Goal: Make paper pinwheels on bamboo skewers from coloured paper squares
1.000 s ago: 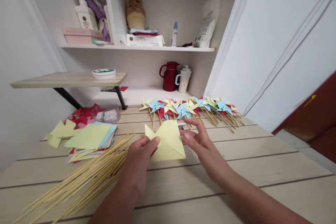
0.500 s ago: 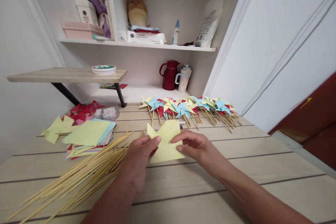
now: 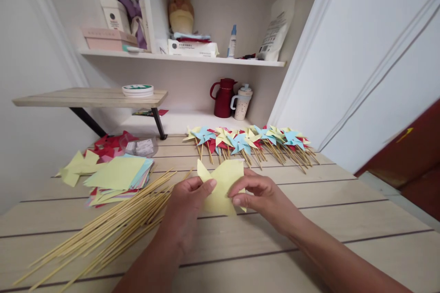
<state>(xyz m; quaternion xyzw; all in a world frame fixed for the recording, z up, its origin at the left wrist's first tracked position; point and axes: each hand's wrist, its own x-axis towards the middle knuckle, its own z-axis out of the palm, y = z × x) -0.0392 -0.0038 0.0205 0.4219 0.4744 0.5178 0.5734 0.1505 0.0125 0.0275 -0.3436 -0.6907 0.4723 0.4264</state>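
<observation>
A pale yellow paper square (image 3: 222,187), slit at its corners, is held up between my two hands above the table. My left hand (image 3: 192,197) pinches its left side, thumb in front and fingers behind. On the other side, my right hand (image 3: 256,192) has thumb and fingertips closed on the paper's right edge, with one flap bent there. Beyond the sheet lies a row of finished paper pinwheels (image 3: 240,142) in yellow, blue and red on sticks. A bundle of thin wooden sticks (image 3: 113,224) lies just left of my left hand.
A stack of coloured paper squares (image 3: 117,173) sits at the left, beside loose yellow cut paper (image 3: 77,167), red pieces (image 3: 110,144) and a clear plastic box (image 3: 142,147). A raised wooden shelf (image 3: 85,97) stands behind. A red jug (image 3: 223,98) and a cup (image 3: 242,103) stand at the back.
The right-hand fingers have shifted along the paper's right edge and bent the lower right flap inward. The left hand keeps its pinch. The view has moved slightly.
</observation>
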